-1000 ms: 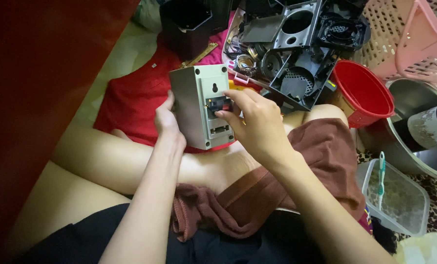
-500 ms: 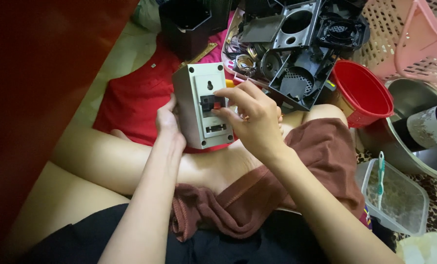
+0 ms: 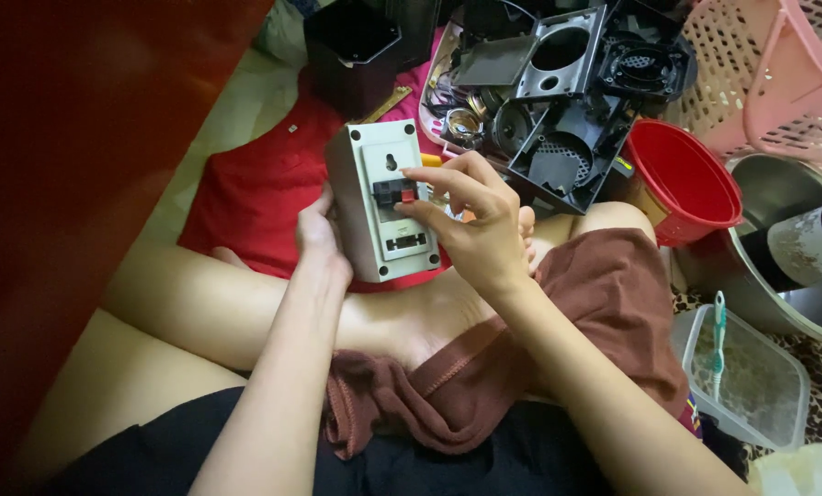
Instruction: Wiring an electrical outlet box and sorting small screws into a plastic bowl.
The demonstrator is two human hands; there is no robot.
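A small grey speaker box stands tilted above my lap, its back panel facing me. That panel carries a keyhole slot, a black and red terminal block and a small rectangular socket. My left hand grips the box by its left side. My right hand rests against the box's right edge, its fingertips touching the terminal block.
Black plastic speaker parts lie piled ahead on a pink tray. A red cup, a pink basket, a metal pot and a clear tub with a toothbrush sit to the right. A red cloth lies under the box.
The box has shifted slightly left and upward in my left hand. My right hand's fingers moved up from the lower panel to the terminal block.
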